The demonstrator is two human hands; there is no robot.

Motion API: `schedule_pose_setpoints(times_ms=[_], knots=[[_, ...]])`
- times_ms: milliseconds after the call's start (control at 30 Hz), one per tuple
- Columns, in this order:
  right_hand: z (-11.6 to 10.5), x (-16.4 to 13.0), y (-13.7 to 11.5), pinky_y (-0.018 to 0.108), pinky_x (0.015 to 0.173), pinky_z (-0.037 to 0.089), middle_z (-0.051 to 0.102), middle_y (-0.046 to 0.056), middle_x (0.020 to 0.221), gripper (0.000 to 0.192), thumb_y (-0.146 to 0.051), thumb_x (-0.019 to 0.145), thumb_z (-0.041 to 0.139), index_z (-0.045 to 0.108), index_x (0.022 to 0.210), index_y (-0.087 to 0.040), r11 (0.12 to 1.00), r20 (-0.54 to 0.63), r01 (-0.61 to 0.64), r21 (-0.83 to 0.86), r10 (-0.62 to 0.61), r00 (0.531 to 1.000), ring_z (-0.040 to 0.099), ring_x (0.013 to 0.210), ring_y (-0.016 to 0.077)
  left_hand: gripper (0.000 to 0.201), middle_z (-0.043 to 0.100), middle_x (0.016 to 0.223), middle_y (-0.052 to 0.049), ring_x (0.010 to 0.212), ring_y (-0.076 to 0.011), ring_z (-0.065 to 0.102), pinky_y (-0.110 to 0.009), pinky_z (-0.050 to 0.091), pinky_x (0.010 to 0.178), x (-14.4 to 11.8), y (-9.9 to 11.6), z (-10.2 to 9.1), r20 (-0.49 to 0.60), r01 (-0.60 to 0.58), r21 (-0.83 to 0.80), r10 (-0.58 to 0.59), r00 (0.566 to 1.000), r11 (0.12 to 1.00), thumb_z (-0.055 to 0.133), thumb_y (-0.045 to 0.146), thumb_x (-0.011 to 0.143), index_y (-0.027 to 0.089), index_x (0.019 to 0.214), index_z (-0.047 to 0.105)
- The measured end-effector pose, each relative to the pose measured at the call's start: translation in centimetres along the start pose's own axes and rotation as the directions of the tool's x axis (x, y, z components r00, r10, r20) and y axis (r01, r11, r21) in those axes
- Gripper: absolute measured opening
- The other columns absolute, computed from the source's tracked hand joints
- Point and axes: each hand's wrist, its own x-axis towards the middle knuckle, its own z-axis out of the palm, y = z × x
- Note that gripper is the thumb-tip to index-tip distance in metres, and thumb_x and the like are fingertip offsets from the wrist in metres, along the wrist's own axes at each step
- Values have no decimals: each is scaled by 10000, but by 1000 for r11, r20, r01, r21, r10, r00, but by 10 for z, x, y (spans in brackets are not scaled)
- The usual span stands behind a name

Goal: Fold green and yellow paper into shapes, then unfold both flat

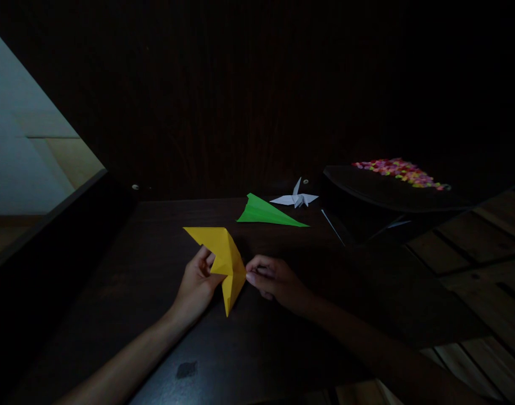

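Observation:
A folded yellow origami paper [227, 253] with pointed ends is held up over the dark tabletop. My left hand [198, 281] grips it from the left, thumb in front and the other fingers partly hidden behind the paper. On the other side, my right hand [274, 279] pinches the paper's right corner between thumb and forefinger. Just beyond the hands lies a green folded paper plane [270, 214], its narrow tip toward the right. Behind that rests a white origami crane [297, 199] with its wings spread.
Dark wooden boards rise behind the tabletop [165, 219] and along its left side [50, 236]. To the right stands a dark rounded surface [358, 185] bearing many small colourful pieces [403, 170]. Wooden slats [464, 247] show at the lower right.

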Motion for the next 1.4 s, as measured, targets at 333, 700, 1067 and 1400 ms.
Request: schedule_pose_setpoints(times_ms=[333,700,1067,1400], knots=[[1,1,3,198,423,289,462,-51,629,263,-414,813,683,532,771,-202,987,-11,113,-110,-115,993,385,468,65,496,742,993,-55,859,-244,722,-303,572,727,0,1,1,24,17,26,-18,1000,1000,719,70,581,168,1057,622],[-1,2,4,197,408,295,483,-59,568,237,-412,799,649,584,843,-188,1000,-16,29,-3,-29,999,406,444,77,459,747,946,-48,765,-216,726,-262,555,631,2,1,-1,21,47,2,-47,999,999,734,112,614,170,1052,608],[0,-3,-1,278,671,445,533,2,841,126,-241,742,711,623,820,-198,951,-22,265,-157,-271,962,523,742,134,415,743,941,-52,883,-244,712,-299,559,744,0,3,1,41,35,20,-36,998,999,733,69,594,162,985,630],[-5,-6,2,241,608,403,548,-4,907,258,-207,697,738,635,934,-210,963,3,245,-111,-246,969,501,695,104,387,747,903,-39,830,-238,719,-291,557,705,-1,5,0,39,47,37,-48,998,998,766,99,593,170,954,648]])
